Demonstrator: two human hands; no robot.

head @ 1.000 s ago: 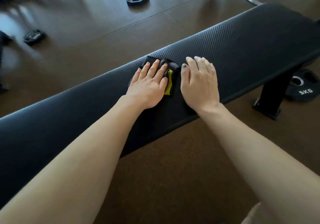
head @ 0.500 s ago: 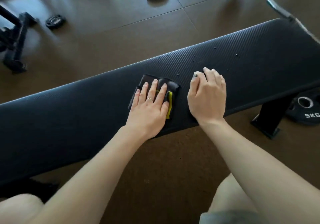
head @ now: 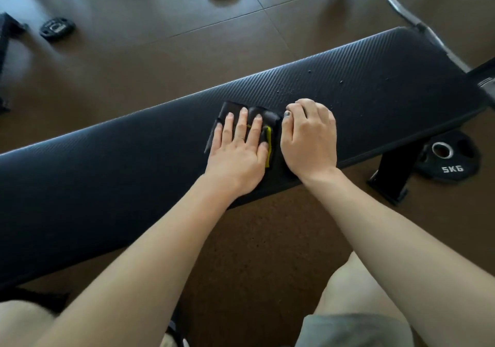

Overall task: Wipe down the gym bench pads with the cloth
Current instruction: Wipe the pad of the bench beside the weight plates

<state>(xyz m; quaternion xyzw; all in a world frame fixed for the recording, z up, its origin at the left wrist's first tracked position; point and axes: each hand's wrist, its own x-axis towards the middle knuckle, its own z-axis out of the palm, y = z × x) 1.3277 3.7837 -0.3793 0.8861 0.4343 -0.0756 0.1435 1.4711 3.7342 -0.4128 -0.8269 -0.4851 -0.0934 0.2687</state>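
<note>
Brown gym floor, weight plate (head: 447, 158) marked "5KG"

One bench pad (head: 134, 164), one cloth (head: 253, 116), two hands – left (head: 238, 148), right (head: 310, 137) – four weight plates (head: 450, 159).

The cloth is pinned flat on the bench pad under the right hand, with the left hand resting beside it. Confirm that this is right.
Not quite: the hands are swapped. The head view shows the left hand spread flat on the cloth, pinning it to the bench pad, while the right hand rests beside it on the pad, its fingers curled.
</note>
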